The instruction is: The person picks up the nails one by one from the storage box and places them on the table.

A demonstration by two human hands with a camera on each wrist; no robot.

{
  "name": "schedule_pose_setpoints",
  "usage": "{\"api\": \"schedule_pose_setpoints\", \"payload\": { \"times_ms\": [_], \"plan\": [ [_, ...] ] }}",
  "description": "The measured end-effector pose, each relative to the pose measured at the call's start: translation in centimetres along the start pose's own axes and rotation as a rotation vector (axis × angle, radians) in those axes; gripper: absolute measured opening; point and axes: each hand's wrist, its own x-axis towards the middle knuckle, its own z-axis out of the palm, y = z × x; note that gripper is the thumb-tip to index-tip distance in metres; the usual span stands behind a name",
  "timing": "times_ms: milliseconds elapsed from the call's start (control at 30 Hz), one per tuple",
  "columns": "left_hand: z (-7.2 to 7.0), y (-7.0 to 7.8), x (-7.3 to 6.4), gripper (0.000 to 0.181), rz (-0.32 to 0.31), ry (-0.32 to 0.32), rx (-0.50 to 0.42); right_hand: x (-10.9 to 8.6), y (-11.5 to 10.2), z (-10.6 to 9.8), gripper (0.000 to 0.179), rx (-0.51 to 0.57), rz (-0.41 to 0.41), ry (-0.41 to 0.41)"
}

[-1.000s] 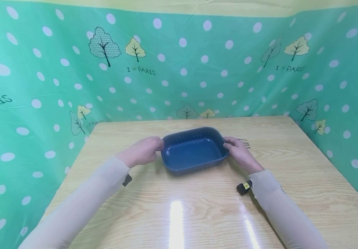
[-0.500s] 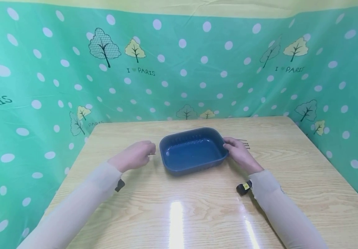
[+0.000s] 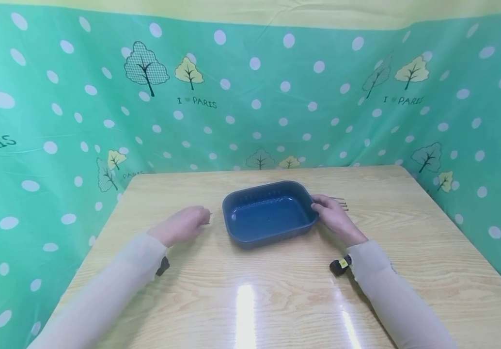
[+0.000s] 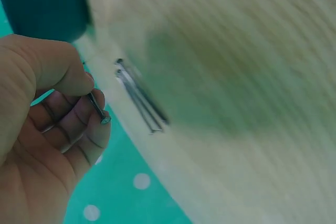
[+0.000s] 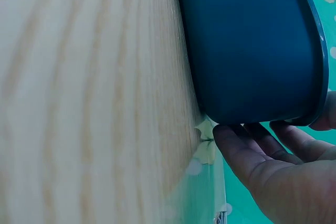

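Note:
A dark blue rectangular container (image 3: 272, 215) with rounded corners sits on the wooden table, and its inside looks bare. My right hand (image 3: 334, 215) holds its right end, thumb at the rim; in the right wrist view the fingertips (image 5: 226, 135) touch the outer wall. My left hand (image 3: 182, 225) is left of the container, apart from it. Between its thumb and fingers it pinches a nail (image 4: 98, 107), head outward in the left wrist view. Close by, a few more nails (image 4: 139, 97) lie side by side on the table, mostly hidden behind the hand in the head view.
Several nails (image 3: 342, 203) lie on the table just beyond my right hand. A green dotted curtain (image 3: 255, 97) hangs along the back and sides of the wooden table (image 3: 294, 295). Black wrist cameras hang under both sleeves.
My left hand has moved left and slightly nearer, away from the container's left rim. My right hand stays on the container, which has hardly moved. The head view has tilted slightly.

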Motion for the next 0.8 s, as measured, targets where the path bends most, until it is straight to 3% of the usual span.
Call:
{"api": "schedule_pose_setpoints", "payload": {
  "times_ms": [200, 367, 800],
  "plan": [
    [1.0, -1.0, -0.5, 0.010, -0.045, -0.001, -0.013, 0.1, 0.2, 0.1, 0.043, -0.015, -0.006, -0.004],
    [1.5, -1.6, -0.3, 0.010, -0.037, 0.000, -0.002, 0.1, 0.3, -0.1, 0.043, 0.008, 0.004, 0.007],
    [1.8, -1.8, -0.3, 0.009, -0.074, -0.028, 0.004, 0.1, 0.3, -0.1, 0.043, 0.031, 0.002, 0.008]
  ]
}}
